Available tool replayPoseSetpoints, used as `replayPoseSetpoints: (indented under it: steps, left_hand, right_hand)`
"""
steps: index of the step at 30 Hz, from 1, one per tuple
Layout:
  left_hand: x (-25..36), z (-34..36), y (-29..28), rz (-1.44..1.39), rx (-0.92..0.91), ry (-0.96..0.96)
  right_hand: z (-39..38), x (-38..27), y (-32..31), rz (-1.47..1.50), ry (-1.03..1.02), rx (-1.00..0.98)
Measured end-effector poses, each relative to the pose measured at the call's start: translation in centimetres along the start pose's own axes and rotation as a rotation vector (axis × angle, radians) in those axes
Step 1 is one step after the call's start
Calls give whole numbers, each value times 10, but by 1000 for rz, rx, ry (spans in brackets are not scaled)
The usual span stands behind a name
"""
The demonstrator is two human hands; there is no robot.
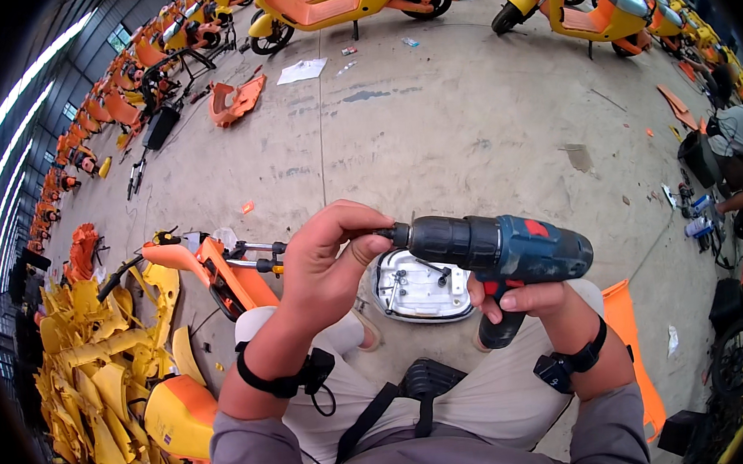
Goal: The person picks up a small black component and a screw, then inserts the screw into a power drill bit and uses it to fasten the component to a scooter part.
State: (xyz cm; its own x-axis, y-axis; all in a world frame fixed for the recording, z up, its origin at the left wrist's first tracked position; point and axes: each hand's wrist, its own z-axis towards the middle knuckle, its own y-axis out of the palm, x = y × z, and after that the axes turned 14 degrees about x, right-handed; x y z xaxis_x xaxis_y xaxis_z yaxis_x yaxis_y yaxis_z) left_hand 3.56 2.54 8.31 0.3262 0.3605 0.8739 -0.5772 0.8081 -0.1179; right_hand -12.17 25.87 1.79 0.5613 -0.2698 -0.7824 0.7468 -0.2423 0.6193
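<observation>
My left hand (pixel 330 261) pinches a small dark bit (pixel 396 233) at the front of a blue and black cordless drill (pixel 530 246), with thumb and index finger closed on it. My right hand (pixel 525 300) grips the drill's handle below the body, holding it level with its nose pointing left. Beneath the drill, between my feet, a silver tray-like part (pixel 412 300) with a dark rim and small fittings lies on the floor, partly covered by the drill.
Yellow broken panels (pixel 95 384) pile at left beside an orange scooter part (pixel 245 285). An orange panel (pixel 625 343) lies at right. A co-worker (pixel 736 147) crouches far right among tools. Rows of scooters (pixel 327 0) line the back; a loose orange shell (pixel 235 103) lies before them.
</observation>
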Motion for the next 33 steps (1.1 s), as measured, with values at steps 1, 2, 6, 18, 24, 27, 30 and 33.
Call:
replayPoseSetpoints:
  steps: [1,2,6,18,24,27,30,33]
  left_hand:
    - [-4,-2,-1,-51,22,-25]
    - [-9,-3,-1,-101,45,-49]
    - [-33,-9,-3,-162,96,-116]
    - [-54,4,-29,108,-206,-45]
    - [-59,2,-35,277,-170,-152]
    - [-73,3,-45,387,-221,87]
    - [-78,5,-51,377,-195,225]
    - [-80,11,-56,341,-227,236]
  right_hand:
    - [1,3,1,-35,-23,13]
    - [2,5,-2,-96,-21,11]
    - [7,7,-2,-221,9,48]
    - [12,35,-10,-55,260,103]
    - [27,41,-13,30,318,84]
    - [37,37,-4,31,334,72]
    - [42,37,-2,49,372,85]
    - [45,42,-5,62,377,64]
